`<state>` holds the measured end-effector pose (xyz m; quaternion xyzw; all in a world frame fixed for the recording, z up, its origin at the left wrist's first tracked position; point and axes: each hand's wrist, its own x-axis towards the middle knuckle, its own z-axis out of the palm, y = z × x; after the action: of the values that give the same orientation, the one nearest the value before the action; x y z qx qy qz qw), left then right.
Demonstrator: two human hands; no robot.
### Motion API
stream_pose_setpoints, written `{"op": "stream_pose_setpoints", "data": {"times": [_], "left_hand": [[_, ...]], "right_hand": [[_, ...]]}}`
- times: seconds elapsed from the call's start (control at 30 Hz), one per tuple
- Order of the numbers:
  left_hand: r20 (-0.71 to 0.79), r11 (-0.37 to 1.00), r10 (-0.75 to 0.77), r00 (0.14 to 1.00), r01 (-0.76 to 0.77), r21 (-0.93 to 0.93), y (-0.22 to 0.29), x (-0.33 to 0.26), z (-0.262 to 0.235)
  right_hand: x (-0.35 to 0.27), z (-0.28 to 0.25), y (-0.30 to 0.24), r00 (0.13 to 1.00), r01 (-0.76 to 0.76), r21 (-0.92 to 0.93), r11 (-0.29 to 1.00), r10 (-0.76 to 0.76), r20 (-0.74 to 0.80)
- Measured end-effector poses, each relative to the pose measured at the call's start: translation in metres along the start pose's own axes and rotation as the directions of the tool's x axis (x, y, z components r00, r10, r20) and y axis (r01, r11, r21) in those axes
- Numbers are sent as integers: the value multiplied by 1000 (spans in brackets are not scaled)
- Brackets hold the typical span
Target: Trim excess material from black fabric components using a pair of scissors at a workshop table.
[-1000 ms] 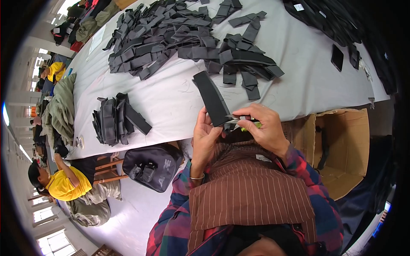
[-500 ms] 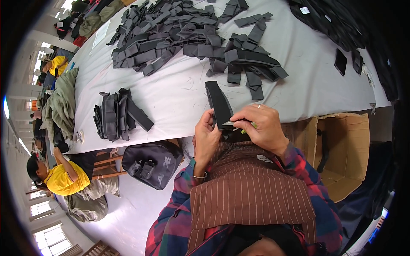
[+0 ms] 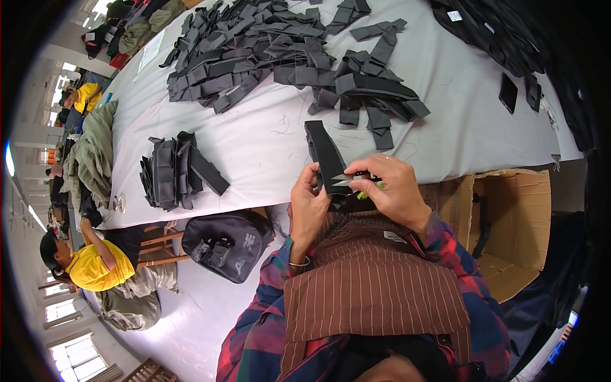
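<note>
A dark fabric strip [image 3: 326, 148] stands up from my left hand [image 3: 310, 202], whose thumb and fingers pinch its near end. In my right hand [image 3: 393, 188] is a pair of small thread snips [image 3: 344, 181] with green on the handle. Their pointed blades lie against the lower part of the strip, pointing left and slightly parted. A ring sits on one finger of the right hand. Further up the table is a large loose heap of similar dark strips [image 3: 248, 51], and to the left a neater stack of them [image 3: 175, 170].
The white-covered table [image 3: 254, 137] has its near edge at my waist. An open cardboard box [image 3: 515, 235] stands at right, a black bag [image 3: 228, 245] below the edge at left. A phone [image 3: 507, 93] and dark garments [image 3: 503, 38] lie far right. A co-worker in yellow [image 3: 102, 264] sits at left.
My right fingers have shifted slightly on the snips, so the blades and the green part show more. The strip and my left hand stay nearly in place.
</note>
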<state>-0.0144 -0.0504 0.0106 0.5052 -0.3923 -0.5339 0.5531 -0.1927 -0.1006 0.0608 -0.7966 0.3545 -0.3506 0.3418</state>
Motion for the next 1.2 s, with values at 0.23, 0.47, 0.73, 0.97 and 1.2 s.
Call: {"op": "stream_pose_setpoints", "data": {"times": [0.23,0.47,0.73,0.97,1.2], "left_hand": [[97,993,48,994,-37,-110,-1,3,1],[147,986,-51,988,74,-151,10,0,9],[214,894,138,967,-214,393,-9,9,-5],[302,993,4,953,-39,113,4,5,-7],[135,990,-6,991,25,-140,1,3,-8]], "right_hand": [[-5,8,11,998,1,66,998,-5,61],[-1,9,21,996,-37,141,989,48,-72],[6,17,31,909,-186,525,831,348,-228],[13,9,31,835,-325,814,482,550,7],[12,1,28,918,-235,233,944,294,-265]]}}
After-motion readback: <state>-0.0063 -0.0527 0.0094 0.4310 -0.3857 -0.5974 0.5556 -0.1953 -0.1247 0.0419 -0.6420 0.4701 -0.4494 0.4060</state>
